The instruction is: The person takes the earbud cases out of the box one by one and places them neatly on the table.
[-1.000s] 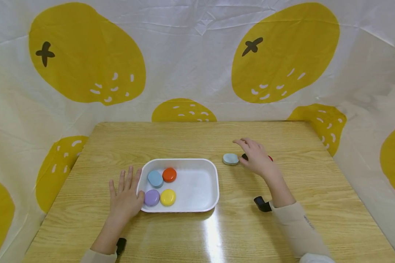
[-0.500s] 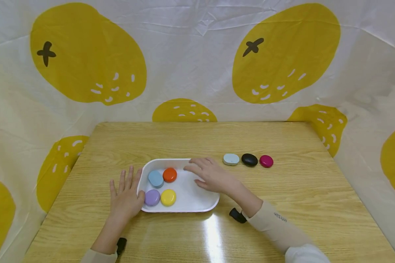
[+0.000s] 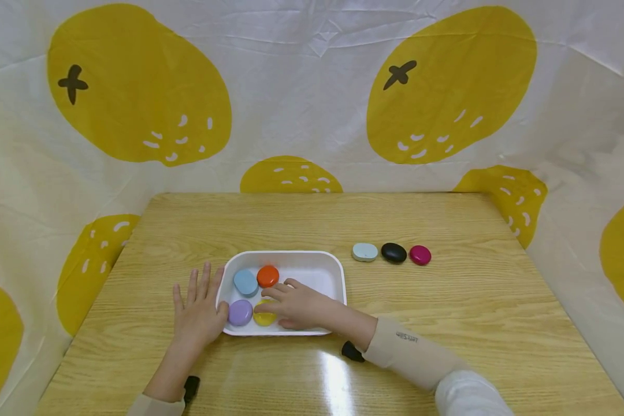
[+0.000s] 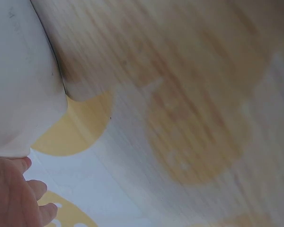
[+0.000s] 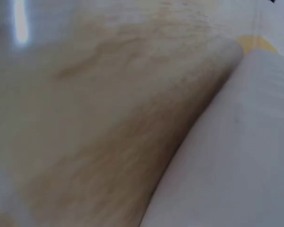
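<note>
The white tray holds several smooth, rounded pieces. A light blue piece and an orange-red one lie in its far left part, a purple piece nearer the front. Over the yellow piece reaches my right hand, its fingers spread above and beside the piece and partly covering it. Whether they touch it I cannot tell. Against the tray's left wall rests my left hand, fingers straight; its fingertips also show beside the pale tray wall in the left wrist view.
Right of the tray, a pale grey-blue piece, a black piece and a magenta piece lie in a row on the wooden table. A patterned cloth hangs behind the table.
My right hand has come left from the row of pieces, over the tray's right wall, to the yellow piece. My left hand and the pieces have stayed in place.
</note>
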Available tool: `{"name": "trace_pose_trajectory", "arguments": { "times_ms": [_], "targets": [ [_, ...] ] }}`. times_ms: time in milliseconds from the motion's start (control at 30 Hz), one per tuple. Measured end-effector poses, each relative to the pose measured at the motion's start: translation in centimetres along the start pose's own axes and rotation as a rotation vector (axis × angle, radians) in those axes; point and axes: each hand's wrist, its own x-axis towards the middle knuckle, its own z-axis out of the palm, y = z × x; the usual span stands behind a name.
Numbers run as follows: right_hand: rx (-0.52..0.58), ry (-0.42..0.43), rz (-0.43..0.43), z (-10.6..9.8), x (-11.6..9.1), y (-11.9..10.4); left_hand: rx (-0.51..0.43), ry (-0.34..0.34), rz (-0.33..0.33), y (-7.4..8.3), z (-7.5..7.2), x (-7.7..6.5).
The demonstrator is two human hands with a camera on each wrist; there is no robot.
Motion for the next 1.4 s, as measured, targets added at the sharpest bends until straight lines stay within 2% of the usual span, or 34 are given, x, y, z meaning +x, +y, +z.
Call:
{"name": "trace_pose_trajectory", "arguments": {
  "times_ms": [333, 567, 767, 967, 1200, 1400],
  "targets": [
    [-0.026, -0.017, -0.049, 0.3, 1.0, -0.7, 0.011, -0.005, 0.001, 0.0, 0.0, 0.1],
    [-0.047, 0.016, -0.046, 0.6, 1.4, -0.9, 0.013, 0.003, 0.006, 0.0, 0.0, 0.0],
    [-0.02, 0.036, -0.051, 0.8, 1.6, -0.9, 0.013, 0.001, 0.007, 0.0, 0.0, 0.0],
    [0.069, 0.037, -0.041, 0.4, 1.3, -0.4, 0.005, -0.001, 0.008, 0.1, -0.1, -0.1],
    [0.151, 0.103, 0.049, -1.9, -0.6, 1.4, 0.001, 0.0, 0.004, 0.2, 0.0, -0.1],
    [0.2, 0.237, 0.162, -3.0, -3.8, 4.0, 0.008, -0.011, -0.006, 0.2, -0.2, 0.0]
  ]
}}
